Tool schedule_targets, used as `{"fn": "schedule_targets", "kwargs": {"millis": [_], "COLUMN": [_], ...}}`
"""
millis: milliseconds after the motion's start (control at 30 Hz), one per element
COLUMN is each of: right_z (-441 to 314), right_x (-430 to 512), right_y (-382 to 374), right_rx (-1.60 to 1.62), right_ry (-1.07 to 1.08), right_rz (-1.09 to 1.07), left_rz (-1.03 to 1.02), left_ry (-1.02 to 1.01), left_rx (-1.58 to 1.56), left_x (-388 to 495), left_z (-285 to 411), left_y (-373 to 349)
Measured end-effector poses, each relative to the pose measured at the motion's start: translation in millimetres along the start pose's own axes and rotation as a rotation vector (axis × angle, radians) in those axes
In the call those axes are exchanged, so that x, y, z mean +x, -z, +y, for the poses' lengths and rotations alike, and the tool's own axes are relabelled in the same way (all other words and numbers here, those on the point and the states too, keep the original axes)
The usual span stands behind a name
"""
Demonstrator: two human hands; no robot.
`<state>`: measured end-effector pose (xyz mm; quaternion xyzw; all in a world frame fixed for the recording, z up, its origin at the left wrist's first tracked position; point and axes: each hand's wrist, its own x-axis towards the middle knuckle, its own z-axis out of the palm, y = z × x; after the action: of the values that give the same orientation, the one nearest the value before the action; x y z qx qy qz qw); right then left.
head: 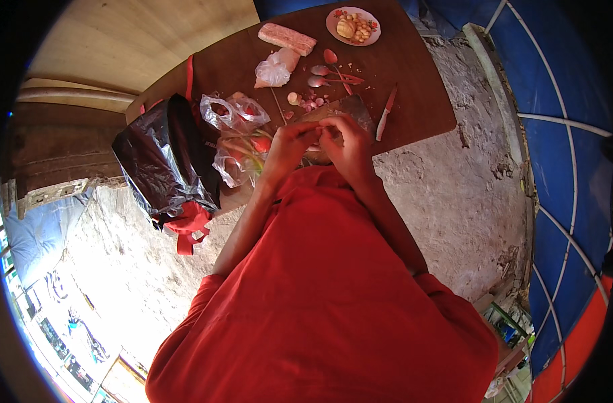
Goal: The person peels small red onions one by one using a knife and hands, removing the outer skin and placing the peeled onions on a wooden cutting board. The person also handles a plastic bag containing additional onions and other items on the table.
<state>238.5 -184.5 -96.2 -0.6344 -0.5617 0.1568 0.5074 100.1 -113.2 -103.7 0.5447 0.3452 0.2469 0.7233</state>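
Observation:
My left hand (292,146) and my right hand (346,140) meet over the near edge of the brown table (412,101). Their fingertips pinch a small piece (319,129), too small and covered to name. Below and behind the hands lies a dark cutting board (356,110), partly hidden by them. Chopped pinkish shallots (314,103) sit at its far left edge, beside a pale round piece (294,98). To the right of the board, a knife (386,113) lies with its pale handle towards me.
Left of my hands are clear plastic bags (236,111) with red produce and a black plastic bag (158,151) at the table edge. Farther back lie spoons (331,73), a knotted bag (276,70), a wrapped pink block (287,39) and a floral plate (339,39) of pale food pieces.

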Motion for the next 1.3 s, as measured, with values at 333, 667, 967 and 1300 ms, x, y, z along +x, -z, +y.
{"fn": "schedule_targets", "kwargs": {"millis": [333,667,967,1300], "right_z": [11,145,244,101], "right_x": [-3,-14,-55,26], "right_y": [2,24,-20,-12], "right_rx": [0.333,0.419,0.154,0.105], "right_ry": [-0.464,-0.740,-0.785,-0.256], "right_rz": [-0.165,-0.037,-0.177,-0.198], "left_rz": [0.106,0.321,0.385,0.190], "left_ry": [-0.265,-0.069,0.056,-0.029], "left_rx": [0.616,0.184,-0.259,-0.480], "left_x": [-7,-19,-30,-28], "left_z": [-1,-14,-2,36], "left_y": [7,44,59,42]}}
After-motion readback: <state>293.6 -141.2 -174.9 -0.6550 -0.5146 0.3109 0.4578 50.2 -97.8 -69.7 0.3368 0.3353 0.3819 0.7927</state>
